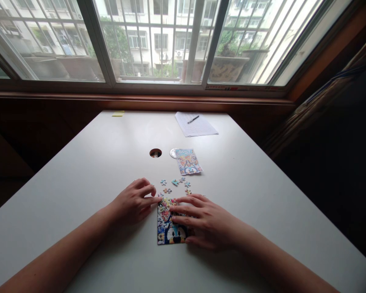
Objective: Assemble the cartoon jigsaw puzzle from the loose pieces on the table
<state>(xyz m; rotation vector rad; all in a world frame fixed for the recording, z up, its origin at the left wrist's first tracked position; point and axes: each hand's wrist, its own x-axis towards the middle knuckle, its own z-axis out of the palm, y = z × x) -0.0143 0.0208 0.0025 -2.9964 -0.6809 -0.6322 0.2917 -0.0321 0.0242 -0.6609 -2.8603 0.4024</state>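
A partly assembled jigsaw puzzle (164,234) lies on the white table, with a blue cartoon dog face near its bottom edge. My left hand (138,199) is at its upper left corner; the index finger reaches out to the edge there while the others bend loosely. Across the right side of the puzzle my right hand (205,219) rests with fingers spread, hiding that part. Several loose jigsaw pieces (175,182) are scattered just beyond the puzzle. Behind them is a small picture sheet (188,162) with a similar cartoon dog.
The white table (94,162) runs up to a barred window. A round cable hole (155,153) and a pale disc (173,153) are near the picture sheet. Farther back lie paper sheets (197,127) with a pen (193,119) and yellow sticky notes (118,114). A curtain (317,97) hangs at right.
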